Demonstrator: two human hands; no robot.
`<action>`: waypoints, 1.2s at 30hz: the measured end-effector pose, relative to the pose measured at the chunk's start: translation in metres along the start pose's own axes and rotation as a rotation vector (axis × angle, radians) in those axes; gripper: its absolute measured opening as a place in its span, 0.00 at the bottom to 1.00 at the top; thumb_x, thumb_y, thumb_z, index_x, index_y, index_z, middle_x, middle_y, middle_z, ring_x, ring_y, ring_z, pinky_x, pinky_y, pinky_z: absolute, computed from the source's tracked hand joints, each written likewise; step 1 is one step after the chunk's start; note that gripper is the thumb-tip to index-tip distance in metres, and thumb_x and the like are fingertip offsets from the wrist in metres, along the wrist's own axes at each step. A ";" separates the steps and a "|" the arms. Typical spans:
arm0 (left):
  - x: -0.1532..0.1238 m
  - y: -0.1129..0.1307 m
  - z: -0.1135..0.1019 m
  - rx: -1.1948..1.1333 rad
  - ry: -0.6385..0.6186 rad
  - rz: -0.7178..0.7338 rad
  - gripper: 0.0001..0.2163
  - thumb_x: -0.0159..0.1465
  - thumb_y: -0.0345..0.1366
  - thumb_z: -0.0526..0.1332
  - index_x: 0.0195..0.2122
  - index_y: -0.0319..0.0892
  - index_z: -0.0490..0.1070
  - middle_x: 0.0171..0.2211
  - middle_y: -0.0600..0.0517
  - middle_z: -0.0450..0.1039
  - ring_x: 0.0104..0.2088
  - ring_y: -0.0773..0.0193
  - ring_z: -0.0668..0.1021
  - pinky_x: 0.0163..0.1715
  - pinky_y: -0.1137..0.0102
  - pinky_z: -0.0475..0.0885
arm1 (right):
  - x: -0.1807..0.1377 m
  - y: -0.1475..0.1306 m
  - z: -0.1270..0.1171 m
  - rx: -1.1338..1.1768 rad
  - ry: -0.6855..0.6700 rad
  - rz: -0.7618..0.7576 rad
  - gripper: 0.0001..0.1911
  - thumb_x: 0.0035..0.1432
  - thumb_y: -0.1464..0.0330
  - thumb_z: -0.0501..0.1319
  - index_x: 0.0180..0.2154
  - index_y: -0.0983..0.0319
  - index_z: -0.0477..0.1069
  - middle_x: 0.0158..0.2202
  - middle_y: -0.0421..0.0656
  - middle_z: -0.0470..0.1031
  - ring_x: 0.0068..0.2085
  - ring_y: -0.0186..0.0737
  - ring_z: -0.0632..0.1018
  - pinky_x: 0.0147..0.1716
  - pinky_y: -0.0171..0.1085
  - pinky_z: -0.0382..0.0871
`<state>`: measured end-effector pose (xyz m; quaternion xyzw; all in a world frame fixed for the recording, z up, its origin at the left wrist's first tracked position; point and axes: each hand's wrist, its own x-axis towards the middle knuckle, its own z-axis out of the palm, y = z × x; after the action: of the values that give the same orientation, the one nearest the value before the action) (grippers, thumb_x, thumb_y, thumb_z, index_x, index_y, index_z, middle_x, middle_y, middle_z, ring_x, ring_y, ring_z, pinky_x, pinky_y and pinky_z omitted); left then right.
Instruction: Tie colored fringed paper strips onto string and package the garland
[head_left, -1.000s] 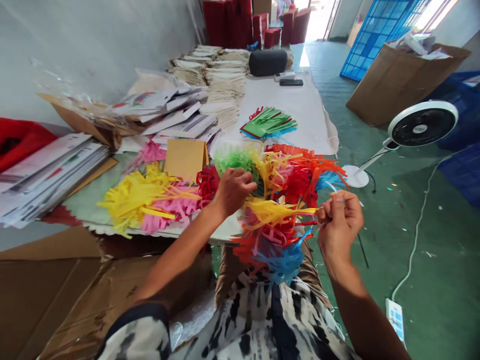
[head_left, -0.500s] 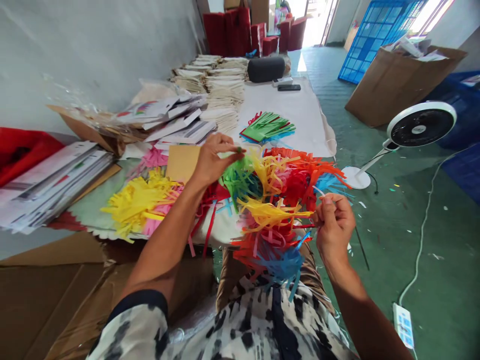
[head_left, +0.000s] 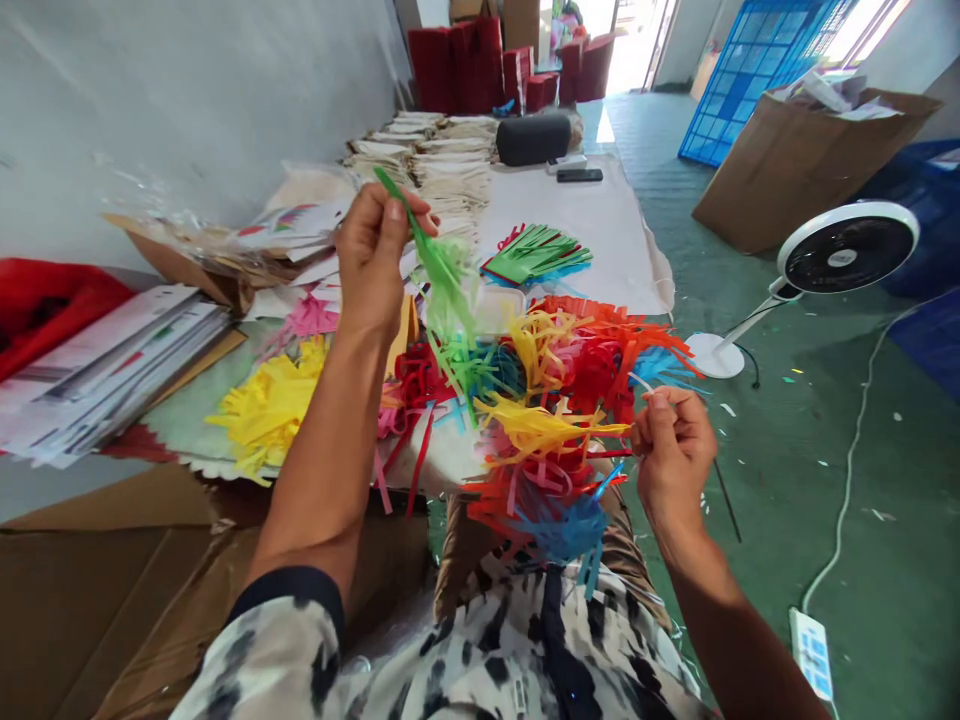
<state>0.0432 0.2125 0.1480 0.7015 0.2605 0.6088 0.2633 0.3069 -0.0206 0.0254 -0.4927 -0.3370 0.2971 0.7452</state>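
Note:
My left hand is raised over the table, its fingers closed on the twisted top of a green paper tassel. The loose strips of that tassel hang down among the other tassels. At the right, my right hand is pinched shut by the twisted end of a yellow tassel, with a thin white string rising from the fingers. Red-orange tassels lie bunched behind it at the table edge. A blue tassel hangs over my lap.
Yellow fringed paper lies left of my arm. A stack of green fringed sheets rests on the white tabletop. Printed cards are piled at far left. A white fan stands at right, with a power strip on the floor.
My left hand has moved up and to the left, drawing the green tassel up out of the pile and stretching it. The right hand has barely moved.

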 end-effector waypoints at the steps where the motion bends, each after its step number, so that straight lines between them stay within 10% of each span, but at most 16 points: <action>1: -0.009 0.005 0.012 -0.071 -0.050 0.003 0.24 0.67 0.63 0.63 0.40 0.46 0.70 0.30 0.57 0.70 0.37 0.65 0.76 0.43 0.64 0.73 | 0.000 0.001 0.001 0.001 -0.001 0.006 0.16 0.66 0.55 0.69 0.36 0.57 0.70 0.22 0.30 0.59 0.21 0.29 0.57 0.19 0.30 0.53; 6: -0.083 0.023 0.088 -0.184 -0.346 -0.261 0.20 0.72 0.58 0.62 0.49 0.47 0.73 0.28 0.55 0.64 0.27 0.65 0.68 0.28 0.64 0.62 | 0.000 0.009 0.007 0.013 0.008 0.027 0.16 0.67 0.53 0.67 0.37 0.57 0.68 0.22 0.29 0.56 0.21 0.29 0.57 0.19 0.30 0.52; 12: -0.144 0.019 0.142 -0.248 -0.554 -0.357 0.17 0.73 0.54 0.60 0.43 0.45 0.65 0.31 0.56 0.65 0.30 0.65 0.67 0.34 0.67 0.65 | 0.003 0.011 0.009 -0.074 -0.009 0.042 0.18 0.70 0.50 0.63 0.39 0.56 0.65 0.24 0.30 0.58 0.21 0.30 0.57 0.20 0.31 0.52; 36: -0.164 0.029 0.137 -0.037 -0.582 -0.217 0.09 0.78 0.42 0.52 0.43 0.45 0.62 0.30 0.56 0.69 0.28 0.66 0.71 0.31 0.70 0.63 | 0.002 0.014 0.012 -0.396 -0.082 -0.086 0.13 0.65 0.56 0.64 0.40 0.59 0.76 0.25 0.34 0.64 0.27 0.34 0.65 0.27 0.35 0.58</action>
<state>0.1603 0.0719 0.0338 0.8095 0.2367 0.3554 0.4029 0.2973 -0.0083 0.0163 -0.6022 -0.4397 0.2129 0.6314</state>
